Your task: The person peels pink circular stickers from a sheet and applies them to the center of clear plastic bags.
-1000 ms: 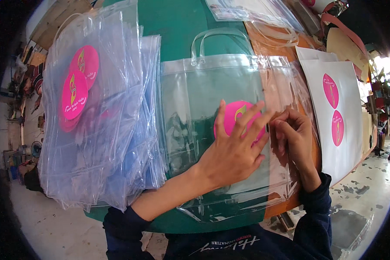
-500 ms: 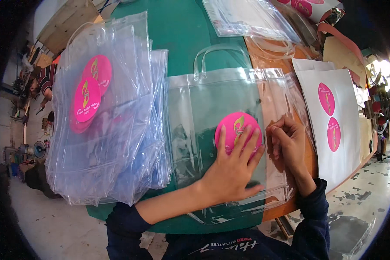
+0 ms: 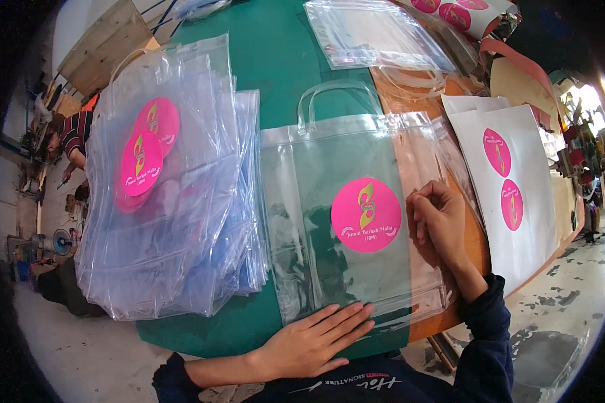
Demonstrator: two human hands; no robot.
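Pink now exposed on the sticker (image 3: 366,215), seemingly flat on the clear bag (image 3: 308,178) on the bench (image 3: 269,47), with left hand (image 3: 309,344) withdrawn to its near edge, loose and empty, and right hand (image 3: 438,220) curled at right, grip unclear.

Room over bag (image 3: 356,270), plastic pile (image 3: 175,228) leftward

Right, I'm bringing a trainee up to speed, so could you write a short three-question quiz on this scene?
1. Which hand is nearer the lower edge of the clear bag?
2. True or false: no hand covers the pink disc on that bag.
3. How many pink ovals show on the front white sheet at right: A) one, B) two, C) four?

Key: 1. Left hand; 2. True; 3. B.
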